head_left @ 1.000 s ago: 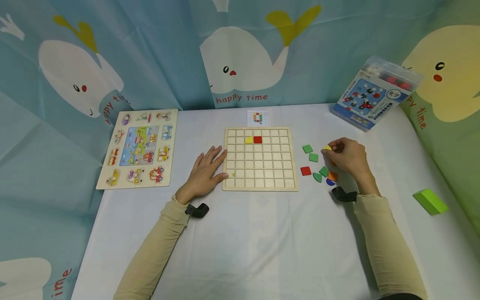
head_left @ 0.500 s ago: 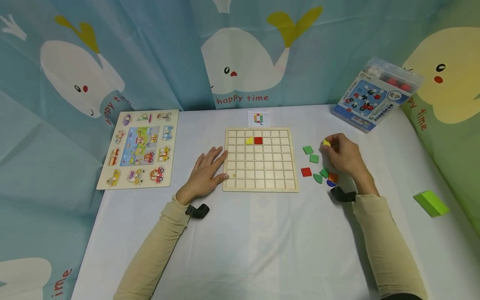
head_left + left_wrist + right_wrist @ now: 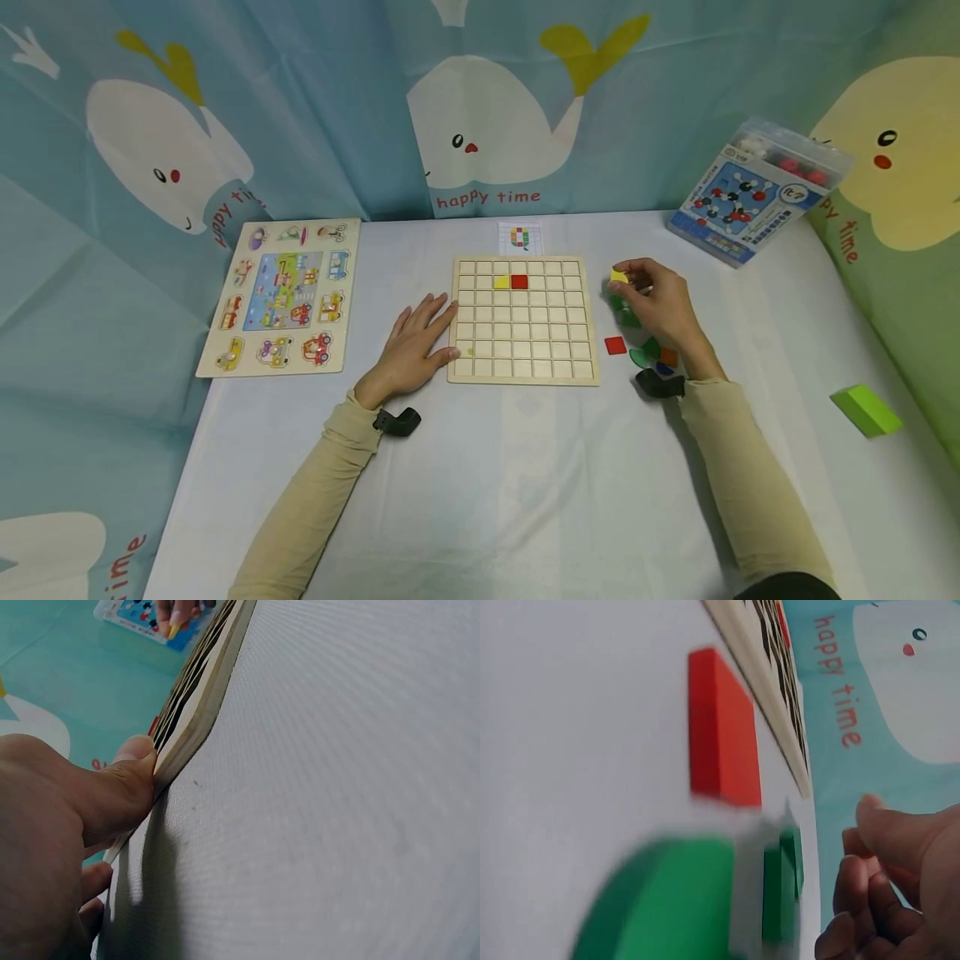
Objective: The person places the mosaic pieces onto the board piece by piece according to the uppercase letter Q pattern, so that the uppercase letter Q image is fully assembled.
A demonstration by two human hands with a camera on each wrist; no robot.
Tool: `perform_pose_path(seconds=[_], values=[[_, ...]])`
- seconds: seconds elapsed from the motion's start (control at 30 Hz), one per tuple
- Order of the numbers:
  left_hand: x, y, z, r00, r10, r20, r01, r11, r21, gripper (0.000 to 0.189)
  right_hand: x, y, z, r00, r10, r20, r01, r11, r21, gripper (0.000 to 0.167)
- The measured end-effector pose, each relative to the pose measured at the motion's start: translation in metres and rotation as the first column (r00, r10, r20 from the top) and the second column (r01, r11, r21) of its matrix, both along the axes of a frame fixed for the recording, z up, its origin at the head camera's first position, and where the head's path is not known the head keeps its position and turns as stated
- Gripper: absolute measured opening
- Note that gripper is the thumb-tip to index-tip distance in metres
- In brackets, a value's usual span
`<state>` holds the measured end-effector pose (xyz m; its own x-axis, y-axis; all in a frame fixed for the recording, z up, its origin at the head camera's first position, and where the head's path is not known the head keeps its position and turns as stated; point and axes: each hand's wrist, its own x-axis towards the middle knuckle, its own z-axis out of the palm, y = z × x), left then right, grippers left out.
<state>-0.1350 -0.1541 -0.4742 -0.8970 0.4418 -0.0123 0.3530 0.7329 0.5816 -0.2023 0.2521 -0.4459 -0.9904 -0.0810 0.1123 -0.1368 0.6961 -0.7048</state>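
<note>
A wooden grid board lies on the white table, with a yellow piece and a red square side by side in its second row. My left hand rests flat along the board's left edge, thumb and fingers touching the rim. Right of the board, my right hand pinches a small yellow piece between thumb and fingers, above the table. Below that hand lie a loose red square, several green pieces, an orange piece and a blue piece, partly covered by the hand and wrist.
Behind the board lies a small pattern card. A picture puzzle board lies at the left. A clear-lidded box stands at the back right, and a green block lies at the far right.
My right hand has moved left toward the board, carrying the yellow piece, and now covers part of the green pieces. The left hand stays at the board's edge.
</note>
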Motion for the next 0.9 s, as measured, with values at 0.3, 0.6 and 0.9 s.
perform_pose_path(seconds=[0.3,0.6,0.9], values=[[0.000,0.000,-0.001,1.000,0.001,-0.004,-0.001,1.000,-0.005,0.079,-0.012,-0.028,-0.005,0.997,0.078,-0.018,-0.078,0.996,-0.040,0.032],[-0.001,-0.001,-0.001,1.000,-0.002,-0.006,0.002,1.000,-0.008,0.079,-0.021,-0.056,-0.005,0.988,0.152,-0.001,-0.152,0.987,-0.053,0.031],[0.000,-0.001,0.000,1.000,-0.003,0.001,0.003,1.000,0.002,0.077,-0.031,-0.075,0.000,0.975,0.220,0.041,-0.220,0.976,-0.010,0.030]])
